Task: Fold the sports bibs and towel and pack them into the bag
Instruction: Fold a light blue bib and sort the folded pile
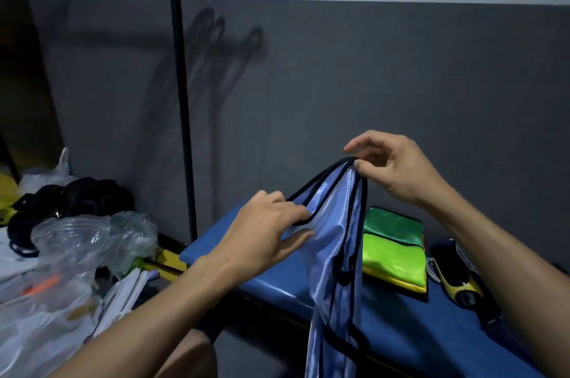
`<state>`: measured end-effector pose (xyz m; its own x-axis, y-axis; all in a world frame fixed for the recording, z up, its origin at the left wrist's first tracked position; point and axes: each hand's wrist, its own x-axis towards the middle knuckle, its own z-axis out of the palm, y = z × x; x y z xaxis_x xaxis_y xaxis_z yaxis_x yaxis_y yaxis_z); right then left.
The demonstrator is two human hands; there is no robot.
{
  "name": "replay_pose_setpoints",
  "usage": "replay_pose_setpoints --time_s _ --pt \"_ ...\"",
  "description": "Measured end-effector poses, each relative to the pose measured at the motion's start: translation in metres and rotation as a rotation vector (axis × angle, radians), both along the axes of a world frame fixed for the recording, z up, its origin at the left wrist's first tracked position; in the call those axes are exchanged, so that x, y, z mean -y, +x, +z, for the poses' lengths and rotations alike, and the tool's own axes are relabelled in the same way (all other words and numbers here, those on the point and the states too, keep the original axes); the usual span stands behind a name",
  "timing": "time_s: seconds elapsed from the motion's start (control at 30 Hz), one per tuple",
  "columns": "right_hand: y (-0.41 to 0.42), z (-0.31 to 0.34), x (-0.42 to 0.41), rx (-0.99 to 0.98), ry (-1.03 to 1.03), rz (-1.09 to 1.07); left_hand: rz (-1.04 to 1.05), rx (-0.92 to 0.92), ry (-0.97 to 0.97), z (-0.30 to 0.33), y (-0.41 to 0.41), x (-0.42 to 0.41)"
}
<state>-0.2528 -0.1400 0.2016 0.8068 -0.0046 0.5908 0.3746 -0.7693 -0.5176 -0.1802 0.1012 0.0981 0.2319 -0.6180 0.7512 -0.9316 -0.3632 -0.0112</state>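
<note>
A light blue sports bib with black trim hangs in the air above the blue bench. My right hand pinches its top strap between thumb and fingers at the highest point. My left hand grips the black-edged side of the bib lower down and to the left. The bib's lower part drops out of view at the bottom. A folded stack of green and yellow bibs lies on the bench to the right of the hanging bib. No towel shows that I can tell.
A black pole stands against the grey wall behind the bench. On the left lie clear plastic bags, black fabric and papers. A dark bag with yellow trim sits at the bench's right end.
</note>
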Motion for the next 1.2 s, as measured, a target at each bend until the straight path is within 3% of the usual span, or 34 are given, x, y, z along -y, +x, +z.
replay_pose_setpoints --time_s 0.23,0.37,0.53,0.67,0.73,0.83,0.93,1.0,1.13,1.2 --pt "0.004 -0.006 0.004 0.026 0.027 0.037 0.039 -0.066 0.284 -0.001 0.001 -0.004" --pt "0.005 -0.005 0.005 0.032 0.035 0.049 0.115 -0.039 0.353 -0.005 0.001 -0.002" --pt "0.008 -0.009 0.012 0.029 0.06 0.035 0.061 -0.071 0.256 -0.003 0.012 -0.005" --pt "0.01 -0.022 0.021 -0.032 0.112 0.043 -0.119 -0.309 0.051 0.036 0.028 -0.014" --pt "0.01 -0.03 0.025 -0.057 0.185 0.075 -0.156 -0.389 0.099 0.06 0.037 -0.02" --pt "0.009 -0.04 0.029 -0.115 0.27 0.092 -0.16 -0.247 0.268 0.084 0.043 -0.025" --pt "0.01 -0.053 0.03 -0.226 0.383 0.117 -0.069 0.1 0.428 0.098 0.042 -0.023" --pt "0.012 -0.059 0.028 -0.271 0.45 0.135 -0.038 0.216 0.5 0.107 0.038 -0.022" --pt "0.015 -0.068 0.021 -0.276 0.553 0.154 -0.076 -0.094 0.553 0.124 0.036 -0.029" --pt "0.015 -0.07 0.016 -0.234 0.612 0.157 -0.045 -0.167 0.502 0.124 0.038 -0.033"
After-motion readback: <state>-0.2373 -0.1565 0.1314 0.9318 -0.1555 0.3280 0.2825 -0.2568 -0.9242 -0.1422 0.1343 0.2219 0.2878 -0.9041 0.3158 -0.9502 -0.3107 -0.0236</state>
